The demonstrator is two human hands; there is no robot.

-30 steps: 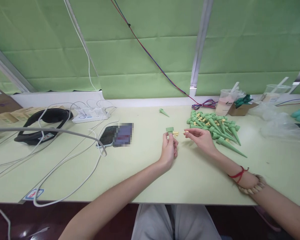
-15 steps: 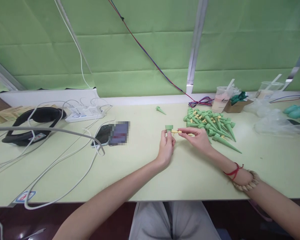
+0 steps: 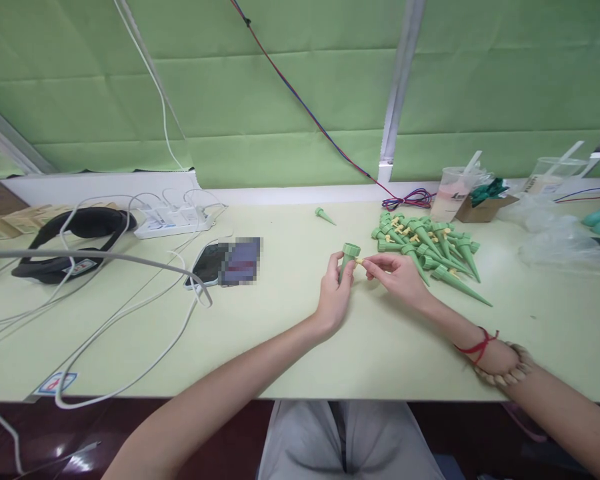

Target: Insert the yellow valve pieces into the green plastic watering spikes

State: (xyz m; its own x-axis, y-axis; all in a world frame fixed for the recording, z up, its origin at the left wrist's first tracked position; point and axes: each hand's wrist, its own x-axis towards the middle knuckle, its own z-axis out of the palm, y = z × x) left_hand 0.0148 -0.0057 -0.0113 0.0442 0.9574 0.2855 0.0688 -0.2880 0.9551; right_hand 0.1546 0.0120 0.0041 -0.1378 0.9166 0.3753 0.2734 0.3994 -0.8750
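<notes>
Left hand (image 3: 334, 299) grips spike (image 3: 349, 256); right hand (image 3: 399, 277) pinches yellow piece (image 3: 359, 261)

At the centre of the frame, the left hand's fingers wrap the green spike, cap up. The right hand's thumb and fingers are closed on the yellow piece at the spike's side; how far in it sits is hidden. Right of centre, a pile (image 3: 423, 241) of green spikes lies on the pale table (image 3: 280, 320). Phones (image 3: 206, 268) lie left of centre. Lettering on the cup (image 3: 449, 199), upper right, is too small to read. Green blinds (image 3: 290, 120) span the top.
</notes>
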